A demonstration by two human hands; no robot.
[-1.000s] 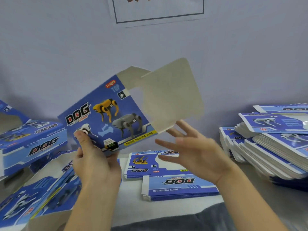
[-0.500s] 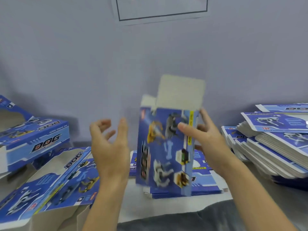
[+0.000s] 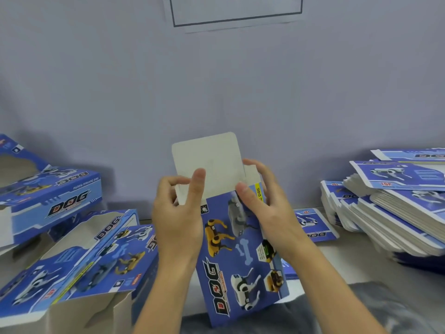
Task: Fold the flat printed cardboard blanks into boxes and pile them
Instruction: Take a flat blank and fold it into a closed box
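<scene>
**Box standing on end as both hands are closing in on its top flap**

A person is holding a part-folded printed box upright over the near edge of the counter, its long axis running up and down and leaning slightly to the right at the bottom. The plain grey top flap is standing open above the printed face, pointing away from the person toward the wall. The left hand is pinching the box's upper left corner, thumb raised against the flap and fingers curling behind the small side tab. The right hand is gripping the upper right edge, thumb lying on the printed face and fingers wrapping round the back. Both hands are sitting level at the box's top end, one on each side, so neither is the nearer; the flap is lying directly between and just above them. The likely next move is tucking that flap down and in, which would turn on the side tabs folding first. Finished boxes are lying piled at the counter's left edge, and flat blanks are stacked at its right edge, with a few more lying just behind the right wrist.
</scene>
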